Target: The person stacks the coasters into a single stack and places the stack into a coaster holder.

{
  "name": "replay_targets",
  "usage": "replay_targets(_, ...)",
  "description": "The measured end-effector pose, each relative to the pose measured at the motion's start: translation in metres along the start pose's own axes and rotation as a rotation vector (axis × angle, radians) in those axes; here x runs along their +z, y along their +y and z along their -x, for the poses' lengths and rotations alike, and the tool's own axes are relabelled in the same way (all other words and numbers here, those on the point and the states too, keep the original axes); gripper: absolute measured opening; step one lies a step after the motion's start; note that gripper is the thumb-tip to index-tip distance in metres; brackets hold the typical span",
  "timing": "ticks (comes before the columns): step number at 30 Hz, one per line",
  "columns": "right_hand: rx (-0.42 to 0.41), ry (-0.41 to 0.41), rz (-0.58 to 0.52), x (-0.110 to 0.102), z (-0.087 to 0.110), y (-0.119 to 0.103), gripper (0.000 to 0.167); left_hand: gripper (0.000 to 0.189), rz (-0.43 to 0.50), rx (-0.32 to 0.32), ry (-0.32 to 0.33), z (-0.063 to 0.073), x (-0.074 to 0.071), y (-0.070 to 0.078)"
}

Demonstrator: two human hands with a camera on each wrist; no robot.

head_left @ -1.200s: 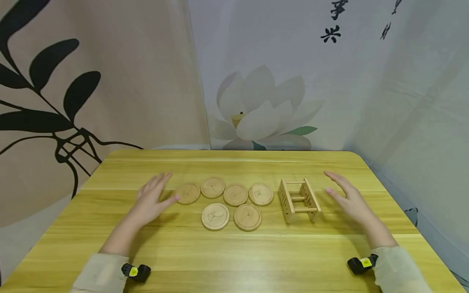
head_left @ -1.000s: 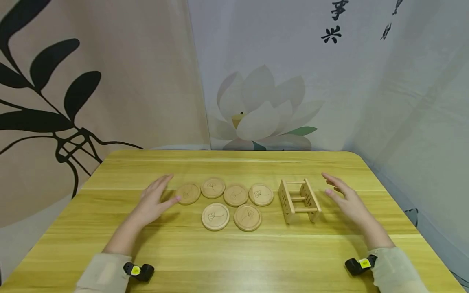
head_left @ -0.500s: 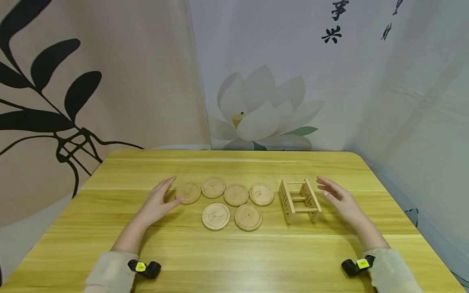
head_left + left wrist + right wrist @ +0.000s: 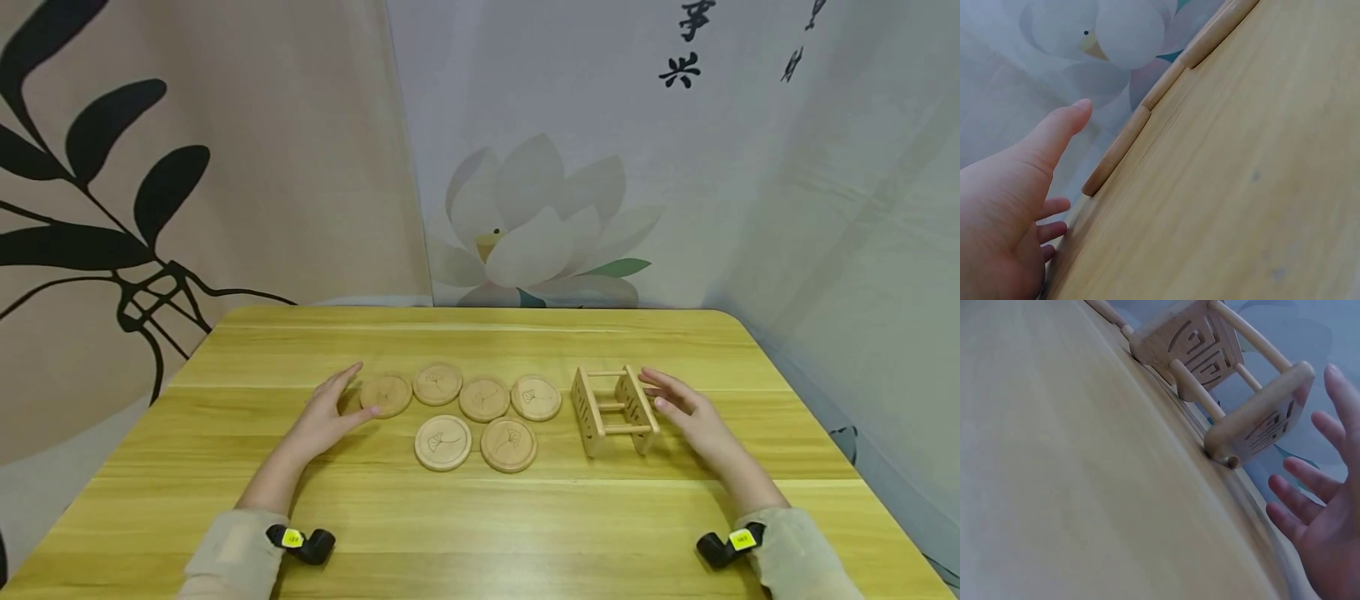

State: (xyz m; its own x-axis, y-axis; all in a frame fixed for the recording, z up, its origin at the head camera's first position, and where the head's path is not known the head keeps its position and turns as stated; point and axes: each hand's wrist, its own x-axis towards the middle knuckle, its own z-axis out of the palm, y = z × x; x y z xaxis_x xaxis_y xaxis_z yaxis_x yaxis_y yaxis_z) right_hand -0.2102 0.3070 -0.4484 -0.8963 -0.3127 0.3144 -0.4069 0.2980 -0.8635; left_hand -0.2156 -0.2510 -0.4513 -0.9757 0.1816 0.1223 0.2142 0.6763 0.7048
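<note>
My left hand (image 4: 321, 423), empty, fingers apart, beside the leftmost tan round wooden disc (image 4: 387, 394) on the yellow wood-grain table (image 4: 495, 533); my right hand (image 4: 693, 415), empty too, just right of the pale openwork wooden rack (image 4: 611, 407). Sweep in too fast and I could topple that rack; push low left, the disc might skid.

Left grip (image 4: 322, 423) and right grip (image 4: 692, 417) — angled inward, fingers (image 4: 1312, 478) loosely extended.
</note>
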Motion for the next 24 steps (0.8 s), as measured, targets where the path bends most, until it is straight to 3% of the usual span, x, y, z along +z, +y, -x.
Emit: replay_targets(24, 0.049, 0.008, -0.027, 0.006, 0.002, 0.006, 0.044, 0.095, -0.066, 0.027, -0.048, -0.015, 0.008, -0.001)
